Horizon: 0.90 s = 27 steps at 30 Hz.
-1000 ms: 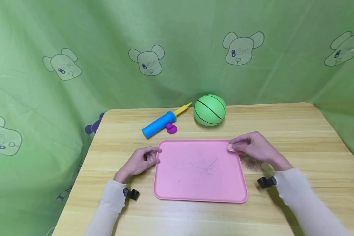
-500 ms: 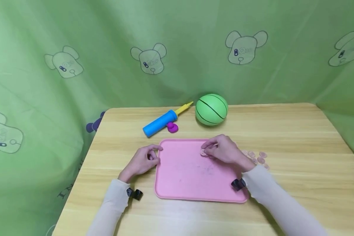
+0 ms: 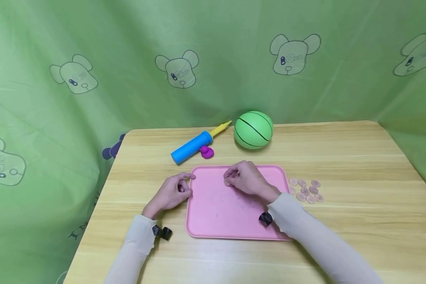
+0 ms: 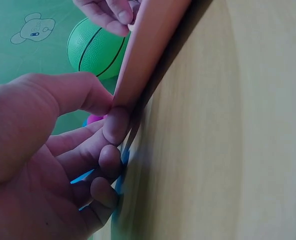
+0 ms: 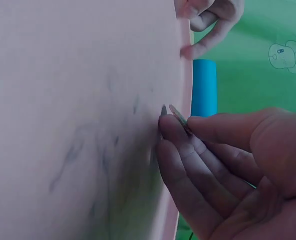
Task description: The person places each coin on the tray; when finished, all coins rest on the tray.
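My right hand (image 3: 246, 178) is over the upper middle of a pink tray (image 3: 213, 225), pinching a small round coin (image 3: 227, 182) between thumb and fingers. The right wrist view shows this coin (image 5: 179, 117) nearly edge-on, tilted close above the tray's marked surface. At the tray's left rim is my left hand (image 3: 171, 193). In the left wrist view, its thumb and index fingertip hold the tray's edge (image 4: 148, 45), and its other fingers curl below. Several similar coins (image 3: 313, 190) lie flat on the wood, just right of the tray.
Behind the tray lie a blue pump (image 3: 191, 148) with a yellow nozzle and a small purple rounded object (image 3: 207, 152). A green ball (image 3: 253, 130) stands farther back, close to a green curtain (image 3: 227, 59). All rest on the wooden table (image 3: 358, 165).
My right hand has carried the coin leftward from the tray's right rim to its upper middle, uncovering the loose coins. My left hand stays at the left rim.
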Motion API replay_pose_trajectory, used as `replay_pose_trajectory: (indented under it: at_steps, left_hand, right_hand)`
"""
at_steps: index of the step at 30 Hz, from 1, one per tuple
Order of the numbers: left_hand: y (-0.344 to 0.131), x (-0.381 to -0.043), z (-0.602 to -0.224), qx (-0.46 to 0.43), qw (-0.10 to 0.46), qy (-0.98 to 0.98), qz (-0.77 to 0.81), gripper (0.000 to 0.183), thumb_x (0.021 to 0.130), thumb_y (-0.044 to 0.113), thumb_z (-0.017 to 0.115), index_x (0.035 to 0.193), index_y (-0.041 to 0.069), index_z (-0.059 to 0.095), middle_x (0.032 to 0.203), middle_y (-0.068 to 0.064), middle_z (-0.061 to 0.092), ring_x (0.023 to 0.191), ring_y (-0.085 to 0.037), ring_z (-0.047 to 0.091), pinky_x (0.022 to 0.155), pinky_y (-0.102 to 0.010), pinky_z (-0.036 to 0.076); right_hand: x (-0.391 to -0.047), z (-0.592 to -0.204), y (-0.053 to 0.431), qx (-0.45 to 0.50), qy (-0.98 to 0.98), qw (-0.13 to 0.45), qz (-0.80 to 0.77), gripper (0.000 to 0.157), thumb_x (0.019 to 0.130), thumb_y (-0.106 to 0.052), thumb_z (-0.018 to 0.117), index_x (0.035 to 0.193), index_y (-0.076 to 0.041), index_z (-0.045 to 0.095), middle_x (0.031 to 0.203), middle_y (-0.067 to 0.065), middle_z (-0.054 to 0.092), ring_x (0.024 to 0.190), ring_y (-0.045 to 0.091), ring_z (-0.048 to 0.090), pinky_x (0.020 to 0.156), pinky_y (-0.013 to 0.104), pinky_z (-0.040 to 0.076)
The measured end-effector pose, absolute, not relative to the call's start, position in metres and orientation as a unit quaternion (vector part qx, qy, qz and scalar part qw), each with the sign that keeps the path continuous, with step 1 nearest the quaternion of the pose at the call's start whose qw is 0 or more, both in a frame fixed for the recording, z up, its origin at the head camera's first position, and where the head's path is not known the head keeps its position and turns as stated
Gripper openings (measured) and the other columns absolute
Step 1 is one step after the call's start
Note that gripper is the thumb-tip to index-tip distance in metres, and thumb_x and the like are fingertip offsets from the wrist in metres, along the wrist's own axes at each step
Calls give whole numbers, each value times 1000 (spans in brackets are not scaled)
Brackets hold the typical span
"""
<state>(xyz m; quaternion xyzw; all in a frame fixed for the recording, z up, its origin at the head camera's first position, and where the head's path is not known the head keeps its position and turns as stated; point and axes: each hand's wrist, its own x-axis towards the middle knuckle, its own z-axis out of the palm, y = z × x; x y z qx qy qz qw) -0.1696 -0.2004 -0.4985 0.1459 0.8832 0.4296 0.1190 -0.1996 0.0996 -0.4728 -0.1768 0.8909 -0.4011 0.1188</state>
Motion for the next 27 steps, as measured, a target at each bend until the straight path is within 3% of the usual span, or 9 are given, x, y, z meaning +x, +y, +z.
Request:
replay_pose_trajectory:
  at_steps: [15, 27]
  left_hand:
    - [-200, -174, -495, 139, 126, 885, 425, 52, 96, 3, 74, 147, 5, 65, 87, 0, 73, 78, -12, 64, 81, -25, 52]
    - [-198, -173, -498, 143, 116, 885, 427, 51, 94, 0, 74, 144, 2, 66, 83, 0, 74, 73, -9, 63, 78, -23, 51]
  right_hand:
    - [-212, -474, 51, -170, 891, 120, -404, 11, 95, -12, 83, 105, -8, 86, 89, 0, 82, 82, 10, 73, 86, 33, 59]
    - [-206, -478, 28, -186, 916, 65, -350, 11, 95, -7, 81, 105, -10, 85, 90, 0, 83, 82, 9, 75, 83, 31, 63]
